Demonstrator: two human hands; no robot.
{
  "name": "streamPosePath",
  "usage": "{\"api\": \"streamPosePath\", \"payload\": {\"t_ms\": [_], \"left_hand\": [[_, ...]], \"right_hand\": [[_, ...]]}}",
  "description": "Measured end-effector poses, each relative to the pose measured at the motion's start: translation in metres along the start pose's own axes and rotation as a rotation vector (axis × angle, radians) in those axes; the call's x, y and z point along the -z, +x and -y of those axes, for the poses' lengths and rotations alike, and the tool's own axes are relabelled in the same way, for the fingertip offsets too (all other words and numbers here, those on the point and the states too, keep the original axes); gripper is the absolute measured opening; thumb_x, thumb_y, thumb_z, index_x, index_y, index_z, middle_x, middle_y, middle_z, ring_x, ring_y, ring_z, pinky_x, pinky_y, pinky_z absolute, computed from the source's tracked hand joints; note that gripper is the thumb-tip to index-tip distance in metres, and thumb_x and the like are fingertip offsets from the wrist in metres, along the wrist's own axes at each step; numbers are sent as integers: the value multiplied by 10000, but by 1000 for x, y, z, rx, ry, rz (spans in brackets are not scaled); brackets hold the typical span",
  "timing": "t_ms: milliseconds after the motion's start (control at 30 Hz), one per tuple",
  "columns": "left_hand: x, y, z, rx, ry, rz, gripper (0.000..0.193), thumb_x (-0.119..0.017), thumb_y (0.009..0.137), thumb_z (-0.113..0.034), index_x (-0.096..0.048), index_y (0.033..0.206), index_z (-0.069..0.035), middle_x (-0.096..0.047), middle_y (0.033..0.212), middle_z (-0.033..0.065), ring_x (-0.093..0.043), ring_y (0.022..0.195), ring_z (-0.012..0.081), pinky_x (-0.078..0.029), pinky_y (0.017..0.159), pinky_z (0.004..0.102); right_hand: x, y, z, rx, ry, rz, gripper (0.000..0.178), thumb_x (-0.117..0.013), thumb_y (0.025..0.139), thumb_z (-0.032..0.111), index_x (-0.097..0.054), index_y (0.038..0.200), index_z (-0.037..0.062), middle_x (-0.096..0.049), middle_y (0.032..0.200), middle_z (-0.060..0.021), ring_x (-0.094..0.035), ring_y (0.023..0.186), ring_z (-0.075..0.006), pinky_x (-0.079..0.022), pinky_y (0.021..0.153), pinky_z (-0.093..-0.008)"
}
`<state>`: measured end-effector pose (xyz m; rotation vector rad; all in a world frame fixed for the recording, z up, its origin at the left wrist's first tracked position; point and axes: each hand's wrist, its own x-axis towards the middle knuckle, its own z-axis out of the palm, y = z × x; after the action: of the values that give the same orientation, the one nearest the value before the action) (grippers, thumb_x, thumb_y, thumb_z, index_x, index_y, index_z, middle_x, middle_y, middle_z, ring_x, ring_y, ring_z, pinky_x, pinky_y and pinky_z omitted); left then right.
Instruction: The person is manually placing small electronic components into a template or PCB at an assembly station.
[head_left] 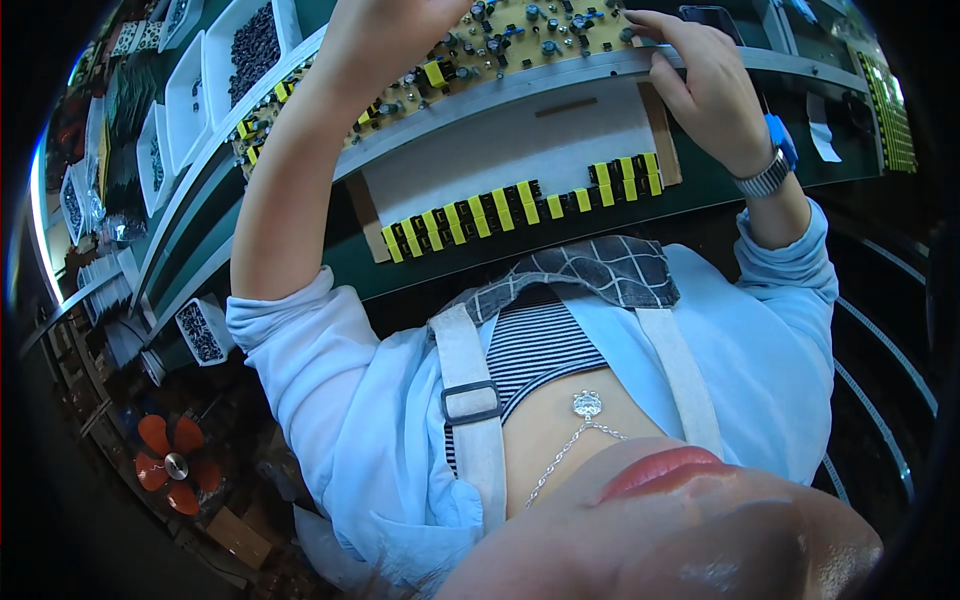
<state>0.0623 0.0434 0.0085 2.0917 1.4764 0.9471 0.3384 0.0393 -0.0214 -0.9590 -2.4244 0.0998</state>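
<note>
A tan circuit board crowded with small components lies along a metal rail at the top of the view. My left hand is over the board, its fingers mostly hidden past the upper edge, so what they hold cannot be seen. At the board's right end is my right hand. Its index finger reaches the board's edge, and the thumb is spread apart below, near the rail. Closer to me, a row of yellow-and-black block components lines the near edge of a white sheet.
White bins of small dark parts stand at the left, and a smaller bin sits below them. An orange-bladed fan is lower left. A dark phone-like object lies beyond my right hand. More yellow pieces line the far right.
</note>
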Motion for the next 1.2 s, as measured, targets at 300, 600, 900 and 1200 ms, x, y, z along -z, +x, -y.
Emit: {"api": "streamPosePath", "payload": {"t_ms": [300,600,900,1200], "left_hand": [[-4,18,-9,-115,347,103,380,-676,812,-62,-586,1175,9,-679,984,158,-632,960,320,-492,863,397],[-2,16,-13,-144,410,131,351,-654,811,-77,-601,1150,-7,-685,943,150,-625,956,334,-491,850,412],[-11,19,-19,-56,582,131,312,-634,812,-85,-630,1119,-32,-675,876,160,-637,899,334,-499,805,420],[-5,13,-8,-138,681,122,302,-664,804,-116,-650,1101,-65,-678,845,149,-642,893,316,-501,793,421]], "right_hand": [[-5,-28,28,281,231,629,388,-801,771,159,-666,1130,101,-607,1168,-102,-563,1121,-266,-445,952,-402],[-21,-31,17,293,368,836,379,-824,735,152,-680,1081,95,-593,1134,-93,-570,1076,-267,-468,929,-379],[-29,-28,0,290,527,834,319,-787,767,86,-674,1064,67,-613,1093,-110,-631,972,-279,-545,822,-363],[-5,11,3,234,592,395,289,-719,799,73,-662,1080,42,-643,1022,-136,-650,903,-292,-542,785,-359]]}}
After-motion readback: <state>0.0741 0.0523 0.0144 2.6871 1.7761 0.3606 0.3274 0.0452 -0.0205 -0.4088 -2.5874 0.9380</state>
